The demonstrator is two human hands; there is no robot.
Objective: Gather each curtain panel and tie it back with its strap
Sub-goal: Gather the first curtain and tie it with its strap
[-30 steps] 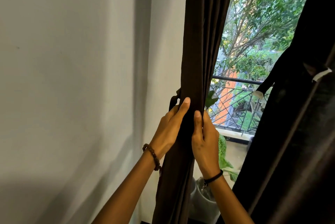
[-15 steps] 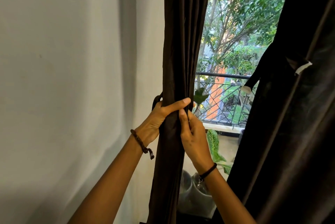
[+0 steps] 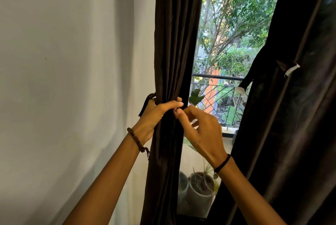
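Now L hand (image 3: 156,114) round curtain (image 3: 175,42); R (image 3: 201,132) alongside

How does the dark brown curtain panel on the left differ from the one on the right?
The left dark brown curtain panel is bunched into a narrow column; the right dark curtain panel spreads wide. The left hand grips the left panel, the right hand at its edge; neither touches the right panel. A dark strap shows beside the left panel; a white-tipped dark strip hangs loose off the right one. Both are dark pleated fabric.
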